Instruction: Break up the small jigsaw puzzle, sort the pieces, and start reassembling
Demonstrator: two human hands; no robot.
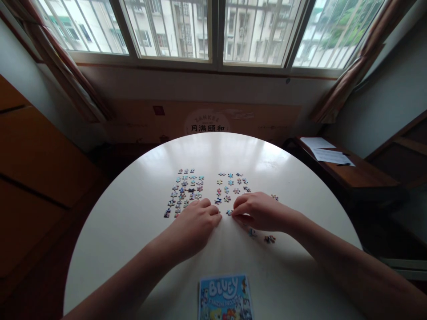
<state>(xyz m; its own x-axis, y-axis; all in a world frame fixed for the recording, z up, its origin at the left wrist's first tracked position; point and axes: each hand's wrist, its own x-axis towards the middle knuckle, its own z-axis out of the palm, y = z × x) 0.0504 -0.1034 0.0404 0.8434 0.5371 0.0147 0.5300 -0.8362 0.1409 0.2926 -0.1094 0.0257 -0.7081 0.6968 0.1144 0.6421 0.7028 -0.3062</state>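
Note:
Small puzzle pieces lie in loose rows on a white round table, in a left group and a right group. My left hand rests at the lower edge of the left group, fingers curled, its fingertips by a small piece that is mostly hidden. My right hand is pinched at the bottom of the right group, touching or beside a blue puzzle piece. Below the right hand lie a pale blue piece and a small cluster of dark pieces.
A blue Bluey picture card lies at the table's near edge. Another piece sits beyond my right forearm. At the right, a brown side table holds white papers. Windows and a printed box stand behind.

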